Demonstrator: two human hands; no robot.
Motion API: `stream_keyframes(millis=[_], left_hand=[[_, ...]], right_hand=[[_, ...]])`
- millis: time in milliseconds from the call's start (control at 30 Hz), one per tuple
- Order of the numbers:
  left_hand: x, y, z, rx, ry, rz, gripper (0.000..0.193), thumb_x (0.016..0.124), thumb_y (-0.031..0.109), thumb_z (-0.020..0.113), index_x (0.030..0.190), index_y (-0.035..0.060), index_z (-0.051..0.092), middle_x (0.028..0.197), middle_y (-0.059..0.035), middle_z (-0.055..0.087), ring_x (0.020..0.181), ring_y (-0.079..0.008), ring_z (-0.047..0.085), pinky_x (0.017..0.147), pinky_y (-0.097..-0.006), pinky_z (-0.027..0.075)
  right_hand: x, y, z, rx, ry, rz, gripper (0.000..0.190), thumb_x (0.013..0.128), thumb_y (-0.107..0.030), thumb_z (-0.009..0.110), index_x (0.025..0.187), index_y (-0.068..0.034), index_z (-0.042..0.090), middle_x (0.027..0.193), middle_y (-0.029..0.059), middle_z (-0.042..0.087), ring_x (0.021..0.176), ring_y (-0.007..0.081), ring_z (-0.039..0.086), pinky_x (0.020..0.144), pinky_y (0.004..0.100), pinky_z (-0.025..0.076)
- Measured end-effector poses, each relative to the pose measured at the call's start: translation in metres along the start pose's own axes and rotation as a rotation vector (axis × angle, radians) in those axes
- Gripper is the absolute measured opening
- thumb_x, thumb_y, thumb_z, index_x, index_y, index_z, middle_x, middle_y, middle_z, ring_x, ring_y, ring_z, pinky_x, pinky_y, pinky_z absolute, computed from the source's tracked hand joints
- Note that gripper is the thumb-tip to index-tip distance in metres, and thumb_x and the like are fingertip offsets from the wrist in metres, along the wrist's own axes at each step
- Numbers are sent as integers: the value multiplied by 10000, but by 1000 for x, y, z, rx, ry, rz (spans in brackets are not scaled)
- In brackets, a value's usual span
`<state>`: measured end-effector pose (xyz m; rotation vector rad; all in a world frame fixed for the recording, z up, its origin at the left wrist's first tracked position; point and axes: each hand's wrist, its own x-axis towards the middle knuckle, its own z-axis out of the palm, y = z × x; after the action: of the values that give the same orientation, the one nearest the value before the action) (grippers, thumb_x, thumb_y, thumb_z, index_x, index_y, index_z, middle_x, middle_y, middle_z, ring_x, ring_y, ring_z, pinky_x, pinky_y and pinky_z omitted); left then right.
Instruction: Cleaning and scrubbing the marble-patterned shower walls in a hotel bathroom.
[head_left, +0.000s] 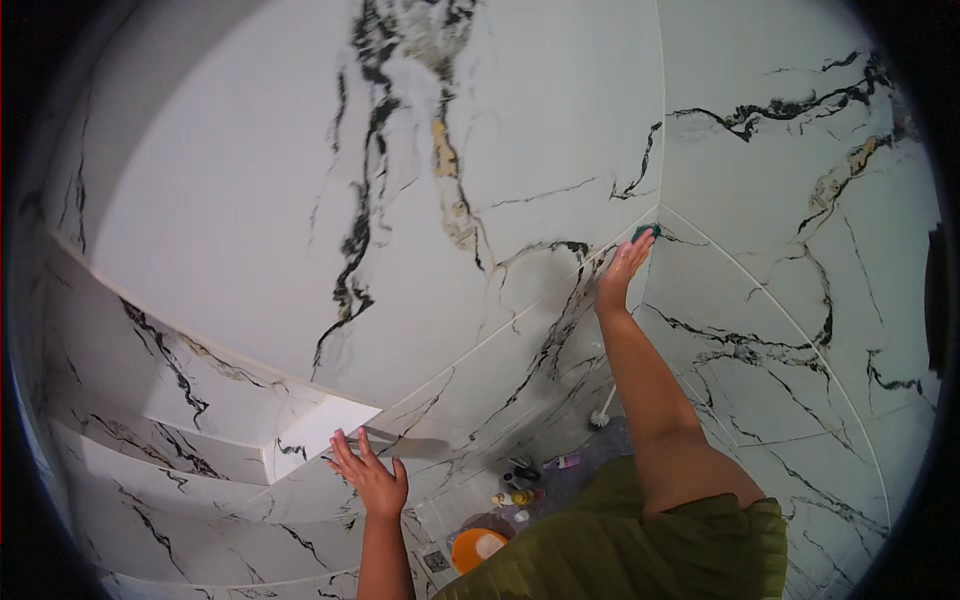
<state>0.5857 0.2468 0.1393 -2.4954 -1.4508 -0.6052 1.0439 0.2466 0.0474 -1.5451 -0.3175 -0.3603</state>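
My right hand (621, 271) is stretched up to the inner corner of the marble-patterned tiled wall (517, 135). Under its fingertips is a small dark green scrubbing pad (646, 232), pressed to the tile where the grout lines meet. Much of the pad is hidden by the fingers. My left hand (370, 474) is raised with fingers spread, holding nothing, beside the corner of a recessed wall niche (319, 424). Whether its fingertips touch the tile I cannot tell.
Below on the floor are an orange basin (466, 553) with something pale in it, a purple-labelled bottle (562, 461), several small bottles (521, 497) and a white toilet brush (599, 418). A floor drain (436, 561) lies beside the basin. A dark object (935, 300) shows at the right rim.
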Motion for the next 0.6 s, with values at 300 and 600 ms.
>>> stream_keyframes(millis=[300,600], left_hand=[[15,-36,40,-33,334,68,669,700,236,681,1287,172,367,1220,-141,329,1193,-330,328,1041,-612,27],[28,-52,69,-69,583,152,594,645,353,613,1197,239,428,1117,-72,371,1104,-288,390,1048,-546,-18]], right_hand=[[-224,-88,9,-73,-476,-247,874,758,-151,594,1415,36,49,1454,301,8,1332,489,60,1083,534,79],[-75,-64,10,63,3,17,711,903,-207,469,1441,-51,31,1489,214,13,1376,351,58,1107,451,82]])
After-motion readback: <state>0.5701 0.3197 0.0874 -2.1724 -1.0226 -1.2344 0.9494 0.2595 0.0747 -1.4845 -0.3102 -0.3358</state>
